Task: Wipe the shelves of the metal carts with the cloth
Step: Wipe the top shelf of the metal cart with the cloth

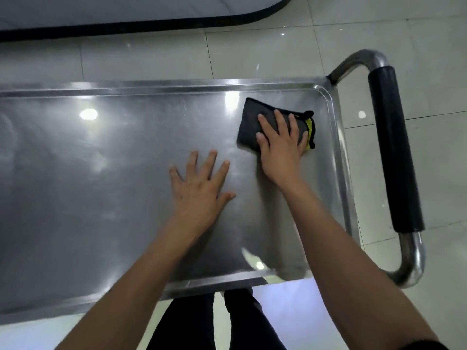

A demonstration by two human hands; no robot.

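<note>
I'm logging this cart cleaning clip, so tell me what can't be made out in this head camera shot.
- Top shelf: its left end is cut off by the frame edge.
- Lower shelves: hidden beneath the top shelf.
- Cloth: partly covered by the right hand.
- Left hand: fingers spread; contact with the shelf is unclear.
- Cart handle: its lower bend is blurred.

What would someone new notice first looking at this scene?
Probably the two bare hands on the shiny cart shelf: the right hand presses a folded black and yellow cloth near the far right corner, the left hand lies flat mid-shelf. Then the black-padded handle at the right end.
</note>
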